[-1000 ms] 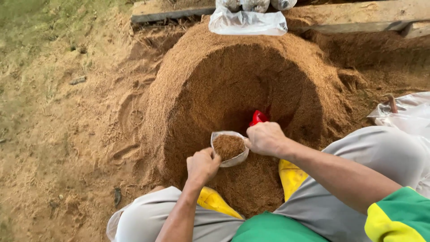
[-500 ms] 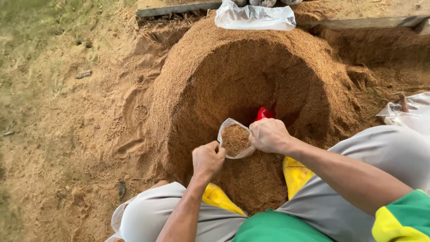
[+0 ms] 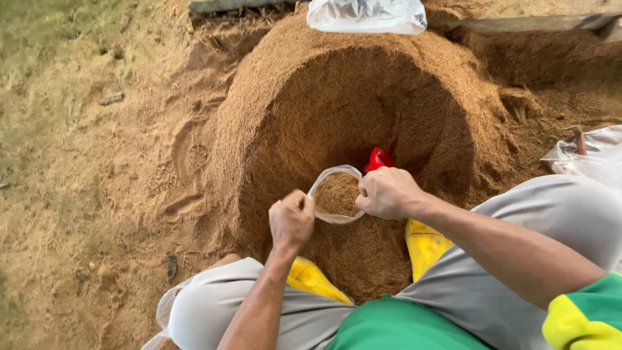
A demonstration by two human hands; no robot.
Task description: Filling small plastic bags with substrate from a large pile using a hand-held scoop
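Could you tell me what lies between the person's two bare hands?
In the head view, the small clear plastic bag, filled with brown sawdust, lies between the left hand and right hand.

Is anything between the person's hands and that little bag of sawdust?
Nothing visible. The left hand and right hand both grip the rim of the bag, one on each side.

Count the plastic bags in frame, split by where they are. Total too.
Held in both hands, left hand and right hand, small clear bag of brown grain: 1
Behind the mound, top bag: 1
Right edge bag: 1
Total: 3
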